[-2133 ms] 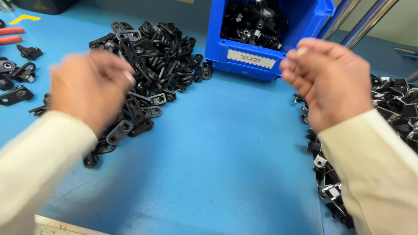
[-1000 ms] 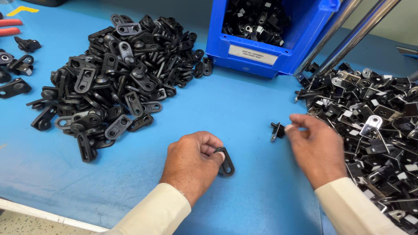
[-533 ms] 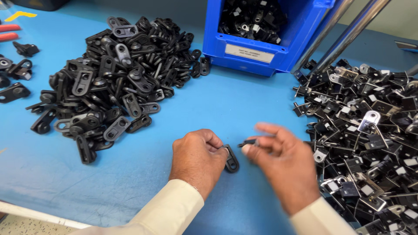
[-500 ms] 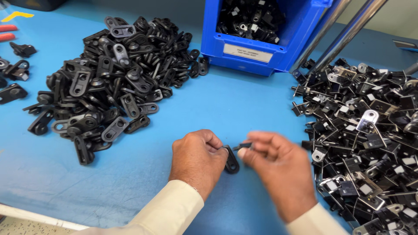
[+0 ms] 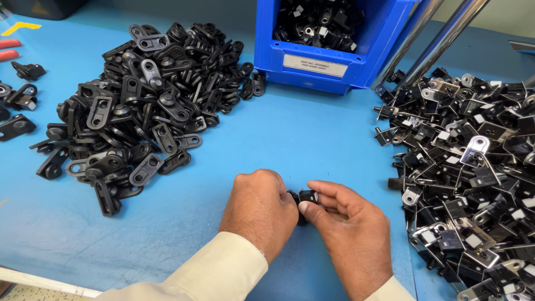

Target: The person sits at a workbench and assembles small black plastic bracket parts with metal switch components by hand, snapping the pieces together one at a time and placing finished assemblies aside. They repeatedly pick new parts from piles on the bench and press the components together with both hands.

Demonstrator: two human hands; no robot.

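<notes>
Far left there's a few loose black parts [image 5: 22,103] scattered near the table edge, plus two red handles [image 5: 8,49] poking in from the side. Next over is the big heap of flat black plastic brackets [image 5: 145,106], piled on the blue table mat [image 5: 312,139] and spilling toward the middle. Down in the centre, the left hand [image 5: 259,212] is curled nearly closed with its fingertips pinched on a small black part [image 5: 305,198], and the right hand [image 5: 348,239] meets it from the other side, thumb and forefinger closed on the same piece, other fingers loosely bent. The part sits just above the mat between the two hands. It's mostly covered, so I can't really tell its long axis or which way it points, though the visible bit seems to run roughly left-right between the fingertips. Behind the hands is a blue bin [image 5: 329,42] full of more black pieces, and two shiny metal rods [image 5: 440,42] lean past its right corner. Far right is a second heap, black-and-metal clips [image 5: 473,167], close to the right hand's wrist. Open mat is mainly the strip between the two piles and in front of the bin; the near table edge [image 5: 33,278] shows pale at bottom left.
</notes>
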